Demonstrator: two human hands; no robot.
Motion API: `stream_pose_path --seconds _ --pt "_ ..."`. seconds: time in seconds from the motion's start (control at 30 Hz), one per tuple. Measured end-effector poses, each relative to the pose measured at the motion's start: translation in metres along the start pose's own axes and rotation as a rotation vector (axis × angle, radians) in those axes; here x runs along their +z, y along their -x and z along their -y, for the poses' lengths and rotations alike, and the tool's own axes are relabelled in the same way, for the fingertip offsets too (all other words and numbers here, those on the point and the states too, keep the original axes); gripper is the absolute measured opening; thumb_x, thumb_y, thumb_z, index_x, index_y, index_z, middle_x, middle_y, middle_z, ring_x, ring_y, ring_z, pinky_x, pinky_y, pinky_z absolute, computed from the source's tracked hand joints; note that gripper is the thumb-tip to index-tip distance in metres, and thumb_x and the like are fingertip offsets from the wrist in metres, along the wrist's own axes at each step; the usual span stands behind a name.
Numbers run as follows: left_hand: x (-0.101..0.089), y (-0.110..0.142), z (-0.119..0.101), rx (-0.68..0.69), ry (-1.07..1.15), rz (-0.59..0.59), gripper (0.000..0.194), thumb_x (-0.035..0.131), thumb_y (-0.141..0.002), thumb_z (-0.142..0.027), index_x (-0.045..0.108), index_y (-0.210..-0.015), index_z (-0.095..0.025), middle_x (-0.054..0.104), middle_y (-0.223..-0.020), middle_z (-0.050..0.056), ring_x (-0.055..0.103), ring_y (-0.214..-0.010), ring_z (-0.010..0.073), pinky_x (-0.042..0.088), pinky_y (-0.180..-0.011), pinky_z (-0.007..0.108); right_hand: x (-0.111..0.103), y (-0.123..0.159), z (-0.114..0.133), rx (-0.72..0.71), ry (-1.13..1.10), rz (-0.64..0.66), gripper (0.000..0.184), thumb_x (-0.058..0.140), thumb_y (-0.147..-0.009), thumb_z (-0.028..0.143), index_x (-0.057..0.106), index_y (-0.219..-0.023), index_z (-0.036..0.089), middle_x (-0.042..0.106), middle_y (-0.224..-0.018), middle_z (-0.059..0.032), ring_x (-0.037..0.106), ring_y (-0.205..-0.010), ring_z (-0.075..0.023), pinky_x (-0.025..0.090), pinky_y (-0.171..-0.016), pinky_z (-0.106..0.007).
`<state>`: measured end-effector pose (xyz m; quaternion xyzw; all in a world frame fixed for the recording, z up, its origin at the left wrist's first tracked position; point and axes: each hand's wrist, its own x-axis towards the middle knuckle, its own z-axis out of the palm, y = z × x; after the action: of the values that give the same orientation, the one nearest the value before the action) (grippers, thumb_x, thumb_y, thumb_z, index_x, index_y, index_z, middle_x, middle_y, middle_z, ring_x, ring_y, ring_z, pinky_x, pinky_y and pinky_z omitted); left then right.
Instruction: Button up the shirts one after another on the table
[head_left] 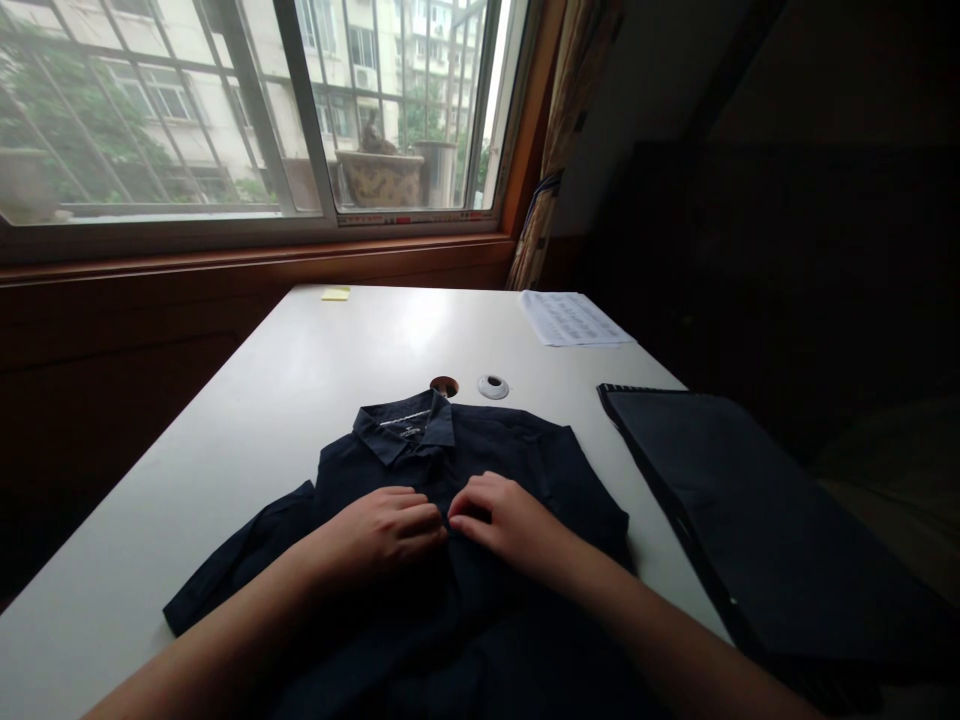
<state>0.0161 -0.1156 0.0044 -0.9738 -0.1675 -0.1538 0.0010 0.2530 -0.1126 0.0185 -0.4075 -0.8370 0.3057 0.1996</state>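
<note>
A dark navy collared shirt [480, 440] lies front up on the white table, its collar toward the window and its left-side sleeve spread out. My left hand [394, 530] rests on the shirt's front, fingers curled and closed at the placket below the collar. Facing it, my right hand [506, 520] pinches at the same placket, thumb and fingertips close together. The fingertips of both hands nearly meet over the shirt's middle. Whatever small part they grip, such as a button, is too small and dark to make out.
The white table [247, 400] stretches to the window wall. Behind the collar are a round cable hole [444, 386] and its loose ring cover [493, 386]. Printed sheets [574, 318] and a yellow sticky note [335, 294] lie at the far edge. A dark folded item [750, 510] overhangs the right edge.
</note>
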Motion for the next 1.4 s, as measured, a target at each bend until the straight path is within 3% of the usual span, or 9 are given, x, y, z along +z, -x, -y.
stream_pose_path --seconds 0.2,0.47,0.97,1.1,1.27,1.4 --pt "0.005 0.000 0.000 -0.008 -0.009 -0.007 0.013 0.051 -0.100 -0.020 0.062 -0.093 -0.018 0.060 -0.083 0.003 0.051 -0.070 0.0151 0.042 -0.065 0.032 0.019 0.015 -0.008 -0.022 0.058 -0.067 0.006 0.071 -0.090 0.025 0.072 -0.095 0.026 0.069 -0.093 -0.0003 0.057 -0.094 -0.0192 0.044 -0.084 -0.033" --pt "0.005 -0.001 -0.001 -0.007 0.007 -0.012 0.011 0.058 -0.095 -0.020 0.061 -0.084 -0.019 0.059 -0.082 0.003 0.051 -0.072 0.0157 0.042 -0.064 0.031 0.016 0.015 -0.009 -0.020 0.108 0.010 0.011 0.077 -0.085 0.025 0.068 -0.093 0.026 0.066 -0.096 0.0007 0.055 -0.098 -0.0202 0.041 -0.085 -0.034" --pt "-0.001 -0.005 0.000 -0.062 0.127 0.013 0.015 0.055 -0.093 -0.013 0.064 -0.082 -0.018 0.062 -0.081 0.004 0.056 -0.078 0.0164 0.047 -0.075 0.031 0.010 0.022 -0.002 -0.026 0.130 0.061 0.003 0.067 -0.092 0.025 0.065 -0.092 0.024 0.064 -0.097 -0.0015 0.052 -0.098 -0.0211 0.039 -0.086 -0.036" --pt "-0.003 -0.007 -0.002 -0.216 0.185 0.023 0.014 0.055 -0.094 -0.018 0.068 -0.088 -0.019 0.063 -0.085 0.006 0.055 -0.080 0.0181 0.046 -0.072 0.030 0.010 0.023 -0.003 -0.021 0.107 0.037 0.002 0.066 -0.093 0.024 0.064 -0.092 0.023 0.063 -0.097 -0.0015 0.052 -0.098 -0.0211 0.039 -0.087 -0.037" --pt "-0.017 -0.015 -0.007 -0.543 0.519 0.077 0.015 0.058 -0.094 -0.023 0.072 -0.091 -0.019 0.066 -0.089 0.004 0.062 -0.079 0.0144 0.047 -0.070 0.024 0.009 0.024 -0.003 -0.033 0.061 -0.008 0.002 0.065 -0.093 0.023 0.064 -0.092 0.023 0.062 -0.096 -0.0021 0.052 -0.097 -0.0208 0.040 -0.086 -0.036" --pt "-0.025 -0.022 -0.013 -0.703 0.722 0.080 0.011 0.063 -0.090 -0.024 0.072 -0.090 -0.018 0.068 -0.085 0.001 0.063 -0.075 0.0130 0.045 -0.065 0.021 0.009 0.024 -0.004 -0.045 0.031 -0.039 0.003 0.063 -0.094 0.022 0.062 -0.092 0.022 0.062 -0.096 -0.0024 0.052 -0.096 -0.0205 0.039 -0.086 -0.036"
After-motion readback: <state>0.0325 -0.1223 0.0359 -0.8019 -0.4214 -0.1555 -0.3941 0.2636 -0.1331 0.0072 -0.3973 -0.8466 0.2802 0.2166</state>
